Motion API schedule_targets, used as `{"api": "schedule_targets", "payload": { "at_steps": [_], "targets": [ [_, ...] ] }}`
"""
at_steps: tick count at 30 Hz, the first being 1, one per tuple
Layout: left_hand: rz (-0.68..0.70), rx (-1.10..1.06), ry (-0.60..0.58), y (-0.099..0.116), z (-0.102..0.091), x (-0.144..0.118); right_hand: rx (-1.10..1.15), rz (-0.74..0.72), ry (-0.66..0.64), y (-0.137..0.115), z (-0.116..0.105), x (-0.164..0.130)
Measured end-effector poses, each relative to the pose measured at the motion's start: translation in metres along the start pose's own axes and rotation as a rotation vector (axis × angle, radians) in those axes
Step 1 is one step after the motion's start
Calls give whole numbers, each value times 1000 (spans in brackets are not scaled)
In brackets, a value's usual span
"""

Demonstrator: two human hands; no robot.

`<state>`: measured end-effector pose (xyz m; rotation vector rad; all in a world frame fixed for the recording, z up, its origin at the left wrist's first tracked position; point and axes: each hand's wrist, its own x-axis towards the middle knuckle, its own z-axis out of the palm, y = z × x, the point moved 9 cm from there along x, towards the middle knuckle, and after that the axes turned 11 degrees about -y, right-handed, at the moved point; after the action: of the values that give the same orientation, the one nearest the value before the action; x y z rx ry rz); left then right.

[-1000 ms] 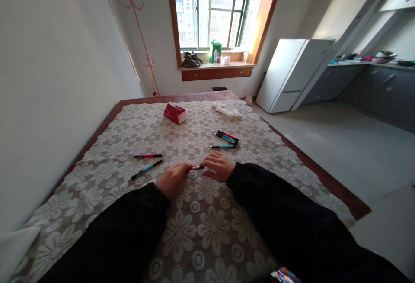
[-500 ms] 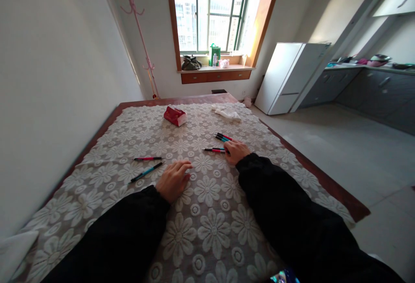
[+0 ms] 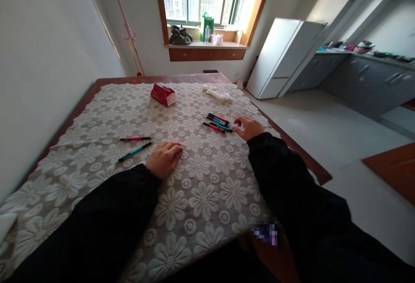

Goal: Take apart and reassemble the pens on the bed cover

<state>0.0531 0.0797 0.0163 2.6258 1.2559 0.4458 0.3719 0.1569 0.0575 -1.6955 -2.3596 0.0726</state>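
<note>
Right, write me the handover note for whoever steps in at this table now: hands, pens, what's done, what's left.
Left hand: empty, resting palm down on the flowered tablecloth, just right of the blue pen.
Right hand: empty, fingers loosely curled, beside the pen pile but not gripping anything.
Pens: four or five gathered in the pile at centre right; two apart on the left, the blue pen and a red pen behind it.
Done: most pens lie together in the pile.
Left: probably the two loose pens on the left, if they belong with the rest.
Also there: a red tissue pack and a white cloth further back.
</note>
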Motion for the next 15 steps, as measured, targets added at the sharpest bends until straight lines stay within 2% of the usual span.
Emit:
{"api": "schedule_targets", "payload": {
  "at_steps": [2,5,7,10,13,15],
  "targets": [
    [9,3,-4,0,0,0,56,41,73,34,-28,-30],
    [19,12,-1,0,0,0,109,218,230,93,-72,-88],
    [16,22,3,-1,0,-1,108,336,323,124,-91,-131],
    [7,34,-3,-2,2,-1,118,483,426,154,-99,-193],
    [6,35,-2,-3,1,0,152,557,480,170,-88,-246],
    [11,35,4,-2,0,0,143,582,464,175,-78,-274]
  ]
}}
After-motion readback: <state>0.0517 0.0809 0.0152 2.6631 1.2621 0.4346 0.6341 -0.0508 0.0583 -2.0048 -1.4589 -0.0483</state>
